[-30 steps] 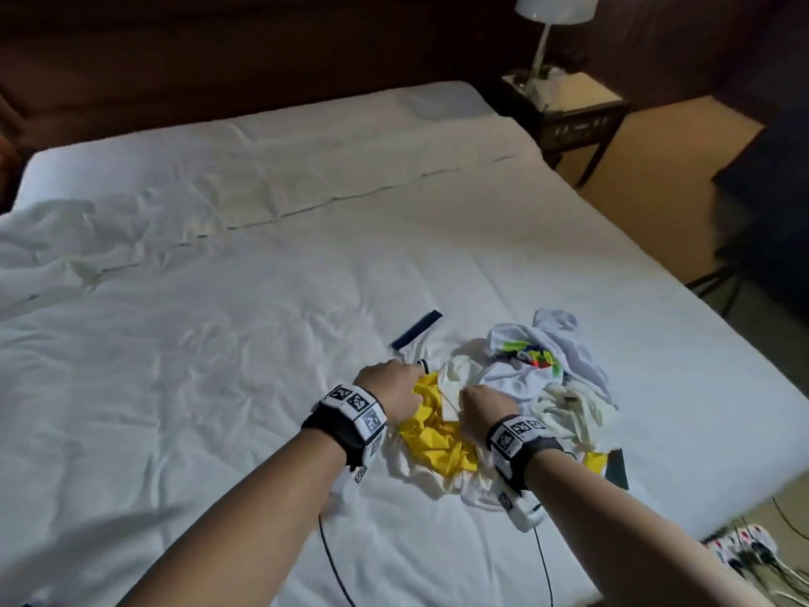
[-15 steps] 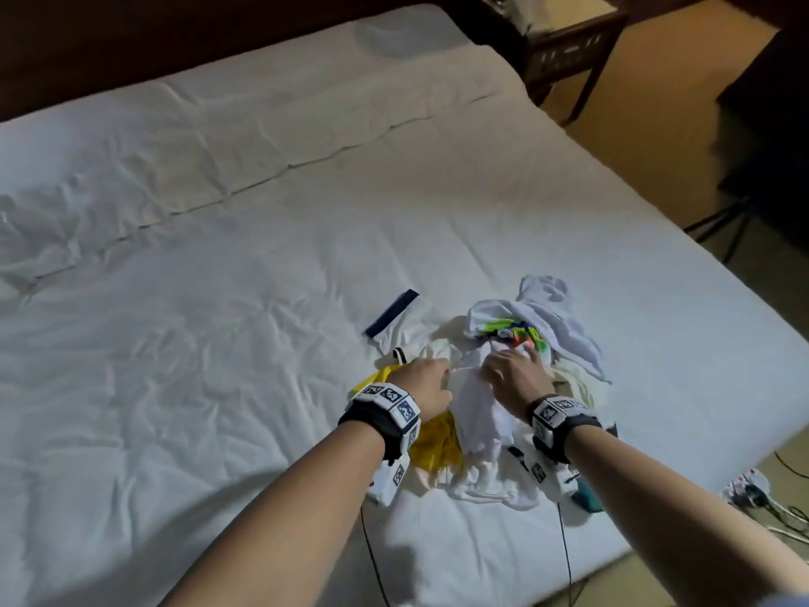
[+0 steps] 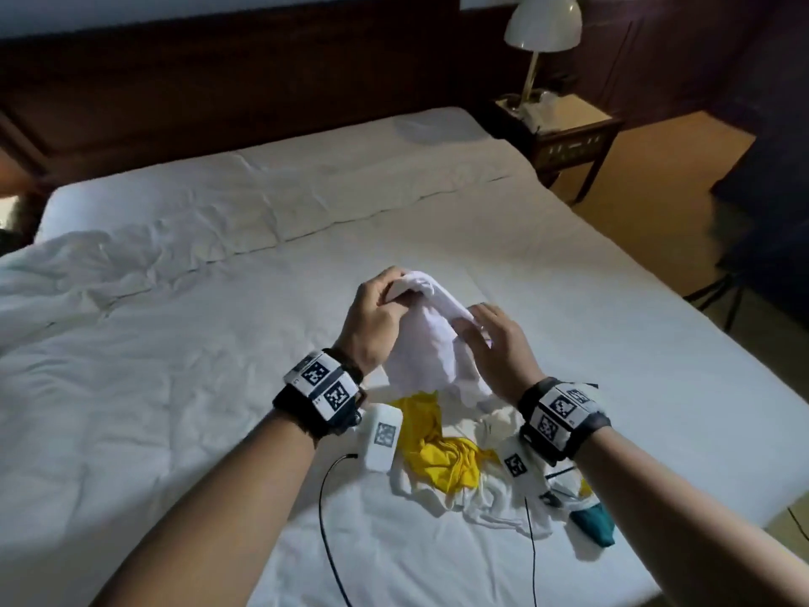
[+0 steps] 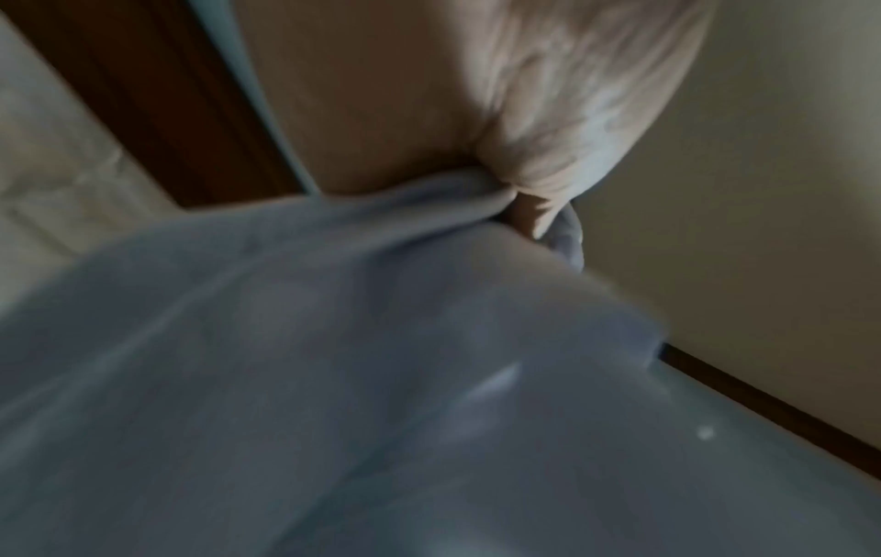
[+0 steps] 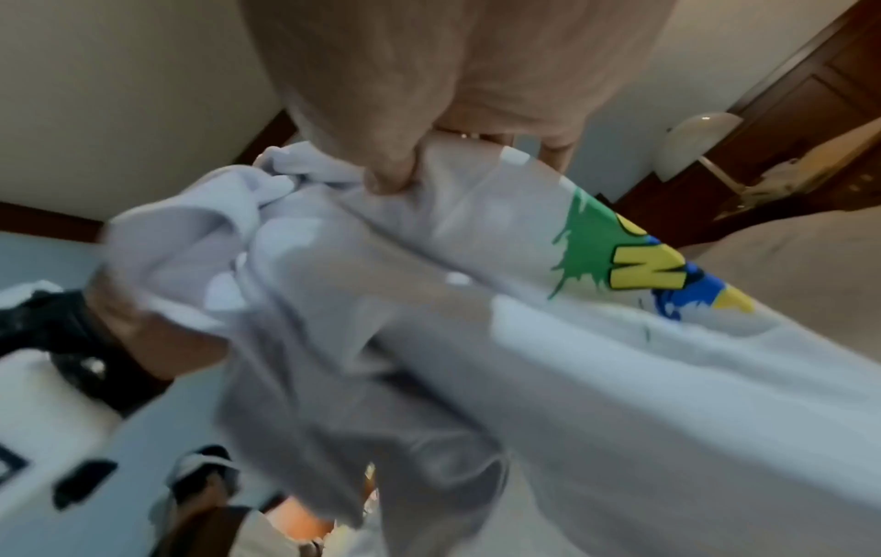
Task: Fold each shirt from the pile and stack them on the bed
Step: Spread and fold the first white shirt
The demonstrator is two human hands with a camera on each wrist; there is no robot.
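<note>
- While both hands are raised above the pile (image 3: 464,466), a white shirt (image 3: 427,348) hangs between them over the near right part of the bed (image 3: 175,387).
- The left hand (image 3: 376,319) has its fingers curled round a bunched edge at the top of the shirt; the left wrist view shows the cloth (image 4: 334,358) squeezed between thumb and fingers (image 4: 539,214).
- The right hand (image 3: 497,348) pinches the shirt just to the right of the left hand; in the right wrist view its thumb (image 5: 386,166) presses into the fabric (image 5: 429,301) against the fingers behind it.
- That same view shows a printed design (image 5: 634,263) in green, yellow and blue on the shirt's front.
- The shirt's lower part droops down to the pile; I cannot tell if it touches the clothes there.
- The pile lies crumpled on the sheet near the bed's near right edge, with a yellow garment (image 3: 442,453) in the middle, white garments around it and a teal piece (image 3: 724,525) at its right end.
- Each wrist carries a black band with patterned tags, and thin black cables (image 3: 326,510) trail off them across the sheet.
- A lamp (image 3: 543,24) stands on a dark bedside table (image 3: 569,129) at the far right, beside a dark wooden headboard (image 3: 219,89).
</note>
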